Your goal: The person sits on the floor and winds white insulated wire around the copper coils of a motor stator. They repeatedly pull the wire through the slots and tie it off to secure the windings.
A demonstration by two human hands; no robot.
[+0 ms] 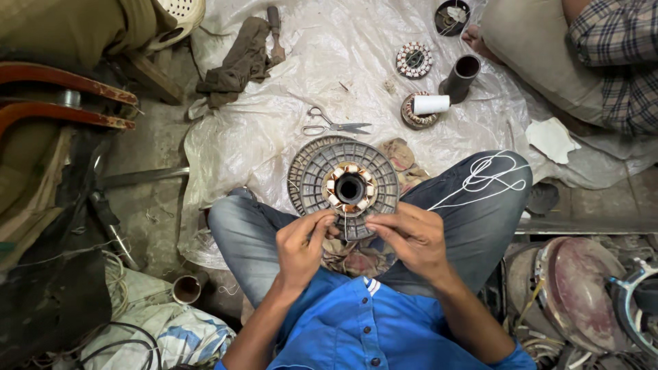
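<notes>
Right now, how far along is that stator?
Done: copper coils sit in the stator, inside the round grey housing. In hand: left hand and right hand work white string at its near edge. Left: cannot tell; scissors and thread spool lie ahead.

Rough grey concrete floor [147,147], largely covered by a crumpled translucent white plastic sheet [343,48]. Lying on the sheet: scissors [334,126] with blades pointing right, a brownish rag [236,65] beside a wooden-handled tool [275,34], a small wound stator [414,59], a white thread spool [431,104] resting on another wound coil [417,118], a dark tube [461,77] tilted just beside them, a black round dish [451,17] near the top edge, a torn white scrap [552,139] at right.
</notes>
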